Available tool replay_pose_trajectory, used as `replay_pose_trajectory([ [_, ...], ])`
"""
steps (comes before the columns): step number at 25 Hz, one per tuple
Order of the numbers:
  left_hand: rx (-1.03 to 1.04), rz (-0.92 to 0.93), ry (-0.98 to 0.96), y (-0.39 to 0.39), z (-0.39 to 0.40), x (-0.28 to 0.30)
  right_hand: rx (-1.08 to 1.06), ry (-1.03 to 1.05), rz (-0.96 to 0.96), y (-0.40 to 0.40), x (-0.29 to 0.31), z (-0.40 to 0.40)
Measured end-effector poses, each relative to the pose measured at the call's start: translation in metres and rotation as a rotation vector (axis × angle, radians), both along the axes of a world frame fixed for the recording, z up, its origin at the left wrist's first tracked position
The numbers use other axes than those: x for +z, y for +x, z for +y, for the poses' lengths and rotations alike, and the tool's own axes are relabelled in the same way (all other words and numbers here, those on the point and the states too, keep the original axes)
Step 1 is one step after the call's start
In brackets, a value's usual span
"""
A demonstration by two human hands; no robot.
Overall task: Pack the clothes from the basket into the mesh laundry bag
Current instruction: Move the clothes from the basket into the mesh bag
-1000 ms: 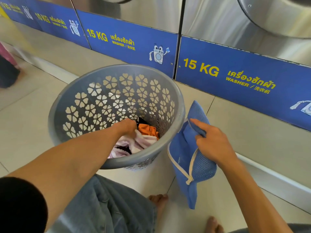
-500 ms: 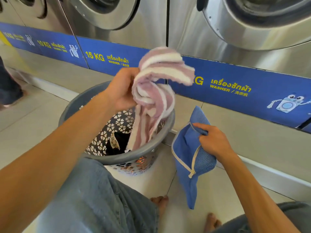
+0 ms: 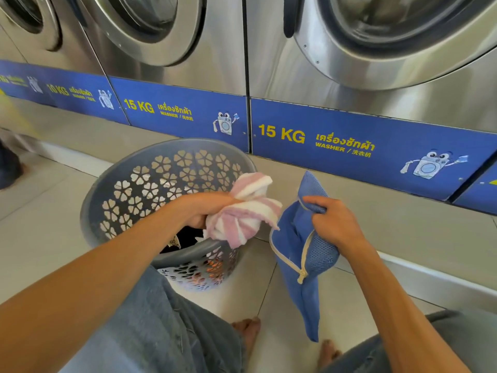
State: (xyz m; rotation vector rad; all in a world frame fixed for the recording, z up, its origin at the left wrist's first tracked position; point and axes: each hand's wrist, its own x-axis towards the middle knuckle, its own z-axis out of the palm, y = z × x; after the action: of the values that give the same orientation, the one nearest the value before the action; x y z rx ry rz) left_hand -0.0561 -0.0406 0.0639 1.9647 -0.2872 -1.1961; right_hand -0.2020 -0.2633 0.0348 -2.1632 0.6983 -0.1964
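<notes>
blue panel (image 3: 349, 146) reads "15 kg washer"

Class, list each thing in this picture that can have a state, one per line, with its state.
Left hand: gripping the striped towel.
Striped towel: bunched, held over the basket rim beside the bag.
Right hand: holding the mesh laundry bag.
Mesh laundry bag: unzipped, hanging.
Laundry basket: upright, clothes inside.
Washer doors: shut.

One head-worn wide-angle camera is looking forward and down from close above the person's lap, facing the washing machines (image 3: 376, 63) at the far side, with the tiled floor (image 3: 40, 224) lying near, edges bending outward.
</notes>
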Motion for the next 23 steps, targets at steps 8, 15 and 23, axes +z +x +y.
replay_pose_trajectory([
  [8,0.248,-0.334,-0.261,-0.014,-0.009,0.016,0.047,-0.007,-0.010,0.002,-0.001,0.006],
  [15,0.159,-0.297,-0.201,-0.023,-0.007,0.018,0.051,-0.046,0.000,-0.002,0.002,0.006],
  [23,0.221,-0.434,-0.154,-0.019,-0.004,0.017,0.041,-0.035,0.010,-0.003,0.000,0.003],
])
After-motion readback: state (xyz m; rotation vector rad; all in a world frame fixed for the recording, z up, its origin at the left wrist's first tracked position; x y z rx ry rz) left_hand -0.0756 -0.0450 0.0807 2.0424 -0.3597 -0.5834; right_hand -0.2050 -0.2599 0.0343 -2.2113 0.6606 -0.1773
